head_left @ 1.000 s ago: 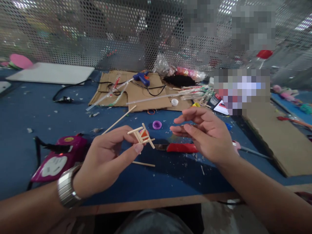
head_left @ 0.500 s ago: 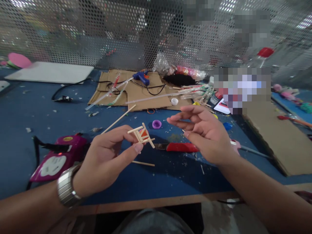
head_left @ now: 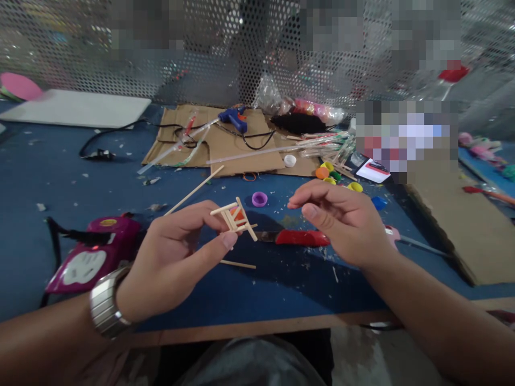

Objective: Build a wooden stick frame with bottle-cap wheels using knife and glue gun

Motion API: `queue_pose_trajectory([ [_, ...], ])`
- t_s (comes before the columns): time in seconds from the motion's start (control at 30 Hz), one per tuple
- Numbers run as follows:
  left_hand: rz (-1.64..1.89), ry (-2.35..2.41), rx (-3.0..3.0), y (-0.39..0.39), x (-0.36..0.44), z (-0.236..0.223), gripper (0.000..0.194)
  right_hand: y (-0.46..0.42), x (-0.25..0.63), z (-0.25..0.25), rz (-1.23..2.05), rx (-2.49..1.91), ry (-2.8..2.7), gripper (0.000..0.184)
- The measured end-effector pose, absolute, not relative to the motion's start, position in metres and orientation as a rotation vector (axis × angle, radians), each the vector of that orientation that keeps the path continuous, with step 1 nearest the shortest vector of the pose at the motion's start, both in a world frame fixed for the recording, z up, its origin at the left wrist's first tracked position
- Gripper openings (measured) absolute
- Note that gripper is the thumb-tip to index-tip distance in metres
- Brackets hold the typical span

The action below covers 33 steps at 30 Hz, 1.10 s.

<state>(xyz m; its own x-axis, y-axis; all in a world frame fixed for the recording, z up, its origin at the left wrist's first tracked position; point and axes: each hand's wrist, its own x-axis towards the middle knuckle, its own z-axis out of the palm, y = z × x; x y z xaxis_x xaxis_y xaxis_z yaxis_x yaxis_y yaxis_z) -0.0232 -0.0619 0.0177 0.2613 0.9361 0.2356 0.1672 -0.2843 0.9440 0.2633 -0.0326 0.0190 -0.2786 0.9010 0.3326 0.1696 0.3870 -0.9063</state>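
Observation:
A small frame of thin wooden sticks (head_left: 242, 222), like a tiny chair, is pinched between the thumb and fingers of my left hand (head_left: 173, 257). Something orange (head_left: 235, 214), perhaps a bottle cap, shows through its sticks. My right hand (head_left: 341, 220) hovers to the right of the frame, fingers half curled and thumb apart, with nothing visible in it. Below and between the hands lies a utility knife (head_left: 301, 237) with a red handle. A purple bottle cap (head_left: 259, 199) sits beyond the frame. Loose sticks (head_left: 195, 189) lie near my left hand.
A purple power strip (head_left: 94, 254) lies at the left. Farther back, a blue glue gun (head_left: 234, 119) rests on cardboard (head_left: 241, 153). Coloured caps (head_left: 354, 187) lie beyond my right hand, and a cardboard slab (head_left: 454, 225) is at the right. Perforated metal (head_left: 209, 59) stands behind.
My right hand's fingers have curled in more, and the hand has shifted slightly right, uncovering some coloured caps. The left hand holds the stick frame almost unchanged. The view has tilted slightly.

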Motion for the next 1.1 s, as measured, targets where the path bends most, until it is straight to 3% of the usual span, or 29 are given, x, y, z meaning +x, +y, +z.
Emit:
queue_pose_trajectory([
  [0.17,1.094,1.041,1.69,-0.061,-0.023,0.016,0.016,-0.033,0.265,0.022,0.976,-0.968,-1.773,0.023],
  [0.6,1.131,1.01,1.784,-0.059,-0.02,0.019,0.017,-0.032,0.265,0.015,1.017,-1.011,-1.671,0.009],
  [1.1,1.135,1.012,1.759,-0.06,-0.022,0.017,0.018,-0.032,0.265,0.02,1.129,-1.069,-1.532,0.028],
])
